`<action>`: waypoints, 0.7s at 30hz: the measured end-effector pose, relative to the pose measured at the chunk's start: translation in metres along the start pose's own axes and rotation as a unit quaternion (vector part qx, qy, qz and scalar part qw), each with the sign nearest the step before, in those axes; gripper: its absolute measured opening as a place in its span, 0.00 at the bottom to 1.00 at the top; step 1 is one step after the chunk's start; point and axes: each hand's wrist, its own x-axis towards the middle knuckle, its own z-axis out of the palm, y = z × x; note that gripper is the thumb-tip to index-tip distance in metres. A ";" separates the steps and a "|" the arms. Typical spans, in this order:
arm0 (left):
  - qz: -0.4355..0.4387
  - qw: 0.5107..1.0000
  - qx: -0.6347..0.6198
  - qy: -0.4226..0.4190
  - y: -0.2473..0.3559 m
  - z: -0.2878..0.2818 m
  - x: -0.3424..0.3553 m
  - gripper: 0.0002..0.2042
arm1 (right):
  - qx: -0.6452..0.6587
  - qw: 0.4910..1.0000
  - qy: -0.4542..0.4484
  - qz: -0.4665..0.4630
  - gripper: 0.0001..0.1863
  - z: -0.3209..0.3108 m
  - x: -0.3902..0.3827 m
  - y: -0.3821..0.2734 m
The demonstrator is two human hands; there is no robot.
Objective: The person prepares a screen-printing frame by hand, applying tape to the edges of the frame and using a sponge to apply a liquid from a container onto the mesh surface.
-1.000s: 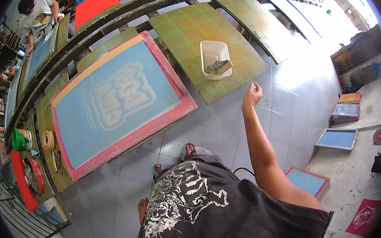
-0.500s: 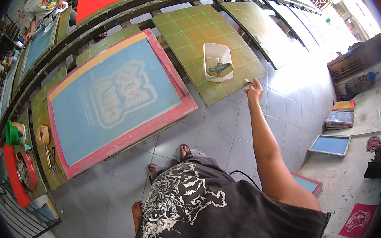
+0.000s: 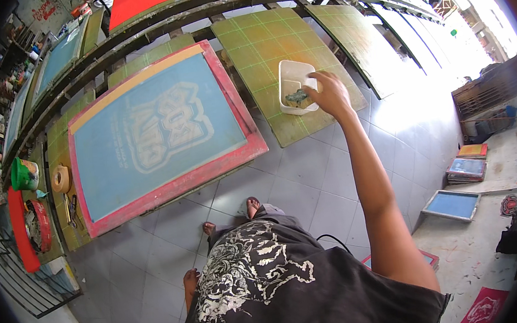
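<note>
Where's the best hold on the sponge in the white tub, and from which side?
Probably pinch the sponge by its right end, from above and the right: the white tub walls in its sides but is open on top, and the right hand is at that rim.

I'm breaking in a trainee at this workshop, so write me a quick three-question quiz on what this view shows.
1. True or false: the sponge is in the white tub.
2. Which of the person's hands is at the tub?
3. Fill in: inside its pink-red border, the large screen is mainly ____.

Key: 1. True. 2. The right hand. 3. Blue.
</note>
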 end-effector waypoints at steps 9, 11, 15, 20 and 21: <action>-0.014 0.998 0.039 0.048 0.035 0.040 -0.016 0.16 | -0.257 0.782 -0.568 -0.031 0.22 0.070 0.080 -0.027; -0.005 0.999 -0.006 0.050 0.015 0.041 -0.020 0.17 | -0.191 0.831 -0.521 -0.036 0.24 0.073 0.080 -0.016; -0.018 0.999 0.012 0.046 -0.053 0.041 -0.018 0.18 | -0.097 0.898 -0.429 -0.015 0.27 0.064 0.080 -0.002; -0.008 0.993 0.099 0.065 -0.099 0.031 -0.019 0.19 | -0.098 0.933 -0.346 0.003 0.20 0.062 0.071 0.002; -0.019 0.993 0.095 0.063 -0.098 0.031 -0.021 0.19 | -0.098 0.937 -0.337 -0.002 0.19 0.063 0.070 0.003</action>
